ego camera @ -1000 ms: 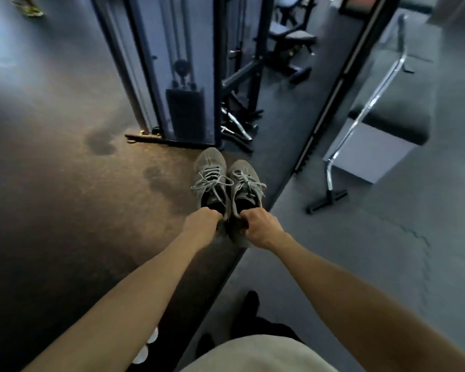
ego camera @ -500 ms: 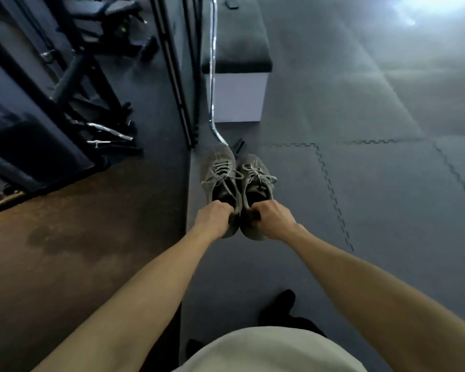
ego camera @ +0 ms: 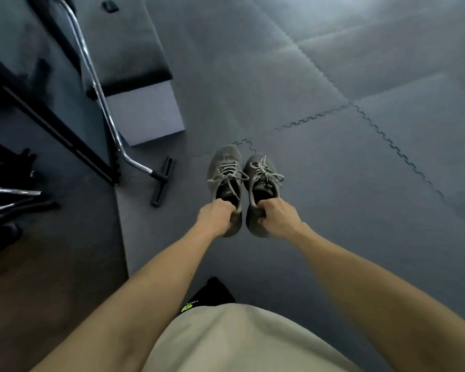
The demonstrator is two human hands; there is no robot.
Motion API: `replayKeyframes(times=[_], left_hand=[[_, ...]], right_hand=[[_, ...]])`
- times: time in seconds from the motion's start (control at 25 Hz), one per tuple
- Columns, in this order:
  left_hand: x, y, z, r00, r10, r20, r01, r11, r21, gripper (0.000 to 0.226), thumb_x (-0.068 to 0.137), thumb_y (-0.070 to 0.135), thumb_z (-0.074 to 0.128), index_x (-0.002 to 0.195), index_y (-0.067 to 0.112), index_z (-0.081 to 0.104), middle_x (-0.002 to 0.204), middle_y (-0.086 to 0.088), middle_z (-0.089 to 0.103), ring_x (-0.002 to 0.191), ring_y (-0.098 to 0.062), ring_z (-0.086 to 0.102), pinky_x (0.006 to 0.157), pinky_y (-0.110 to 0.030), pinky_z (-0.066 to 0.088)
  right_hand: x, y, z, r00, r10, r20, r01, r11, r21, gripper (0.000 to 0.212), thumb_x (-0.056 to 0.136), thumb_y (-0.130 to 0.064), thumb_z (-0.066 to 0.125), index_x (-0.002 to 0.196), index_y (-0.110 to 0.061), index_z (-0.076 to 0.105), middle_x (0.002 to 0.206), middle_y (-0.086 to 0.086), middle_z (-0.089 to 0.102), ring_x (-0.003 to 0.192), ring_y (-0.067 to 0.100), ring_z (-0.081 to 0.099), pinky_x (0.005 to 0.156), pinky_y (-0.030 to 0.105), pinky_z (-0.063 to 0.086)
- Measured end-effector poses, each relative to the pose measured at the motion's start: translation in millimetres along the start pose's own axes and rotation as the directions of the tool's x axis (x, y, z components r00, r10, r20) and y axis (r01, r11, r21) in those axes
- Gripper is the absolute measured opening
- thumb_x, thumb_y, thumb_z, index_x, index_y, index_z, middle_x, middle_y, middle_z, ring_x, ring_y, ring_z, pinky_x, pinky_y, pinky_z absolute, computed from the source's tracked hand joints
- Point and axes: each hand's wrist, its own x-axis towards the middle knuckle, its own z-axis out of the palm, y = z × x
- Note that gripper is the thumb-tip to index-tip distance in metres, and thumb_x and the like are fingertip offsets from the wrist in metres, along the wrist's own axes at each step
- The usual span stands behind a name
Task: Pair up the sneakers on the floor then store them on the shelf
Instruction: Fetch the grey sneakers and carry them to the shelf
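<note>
Your left hand (ego camera: 217, 216) grasps the heel of the left sneaker (ego camera: 225, 181), your right hand (ego camera: 277, 218) the right sneaker (ego camera: 261, 183); the pair is side by side, above the foam mat (ego camera: 360, 170). Fingers inside the collars are hidden; no shelf in frame.

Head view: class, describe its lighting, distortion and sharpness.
Head view: dim overall, with pale glare on the floor mats at top; wide-angle bending curves the chrome bar and stretches the forearms; both sneakers, gripped by left hand and right hand, look fairly sharp.
</note>
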Motion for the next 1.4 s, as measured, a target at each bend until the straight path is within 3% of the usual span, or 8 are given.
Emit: replayKeyframes(times=[0.2, 0.72, 0.88, 1.08, 1.4], left_hand=[[114, 29, -40, 0.997, 0.079, -0.003, -0.079, 0.997, 0.026, 0.014, 0.084, 0.010, 0.059, 0.097, 0.013, 0.065, 0.103, -0.010, 0.064, 0.096, -0.034, 0.064, 0.072, -0.038, 0.049], [435, 90, -209, 0.979, 0.191, 0.067, -0.197, 0.975, 0.103, 0.008, 0.085, 0.007, 0.063, 0.091, 0.011, 0.064, 0.101, -0.012, 0.063, 0.095, -0.035, 0.064, 0.069, -0.039, 0.045], [545, 121, -254, 0.985, 0.165, 0.044, -0.169, 0.981, 0.096, 0.013, 0.085, 0.009, 0.062, 0.097, 0.013, 0.067, 0.103, -0.012, 0.066, 0.096, -0.035, 0.065, 0.073, -0.039, 0.049], [650, 163, -327, 0.996, 0.092, 0.011, -0.092, 0.993, 0.074, 0.019, 0.088, 0.012, 0.059, 0.105, 0.015, 0.066, 0.107, -0.010, 0.065, 0.101, -0.034, 0.064, 0.079, -0.039, 0.048], [829, 180, -423, 0.999, -0.019, -0.047, 0.018, 1.000, -0.016, 0.015, 0.087, 0.012, 0.061, 0.100, 0.016, 0.067, 0.107, -0.010, 0.065, 0.102, -0.033, 0.064, 0.080, -0.038, 0.049]], right_hand=[[83, 60, -48, 0.998, 0.068, -0.020, -0.067, 0.997, 0.034, 0.015, 0.085, -0.014, 0.060, 0.080, -0.020, 0.047, 0.100, 0.010, 0.063, 0.094, 0.034, 0.061, 0.069, 0.035, 0.045], [351, 195, -226, 0.972, 0.233, -0.023, -0.229, 0.968, 0.100, 0.015, 0.086, -0.017, 0.063, 0.080, -0.019, 0.050, 0.097, 0.009, 0.062, 0.092, 0.032, 0.060, 0.070, 0.036, 0.047], [449, 254, -281, 0.979, 0.204, -0.022, -0.201, 0.974, 0.101, 0.015, 0.085, -0.015, 0.062, 0.080, -0.020, 0.048, 0.100, 0.009, 0.062, 0.095, 0.032, 0.060, 0.068, 0.033, 0.041], [555, 312, -372, 0.994, 0.111, 0.001, -0.111, 0.993, 0.037, 0.009, 0.085, -0.012, 0.059, 0.092, -0.017, 0.060, 0.104, 0.011, 0.064, 0.098, 0.034, 0.061, 0.069, 0.033, 0.041], [733, 370, -479, 1.000, 0.030, -0.001, -0.030, 0.999, -0.024, 0.015, 0.084, -0.013, 0.058, 0.099, -0.015, 0.062, 0.105, 0.012, 0.065, 0.099, 0.035, 0.062, 0.069, 0.033, 0.041]])
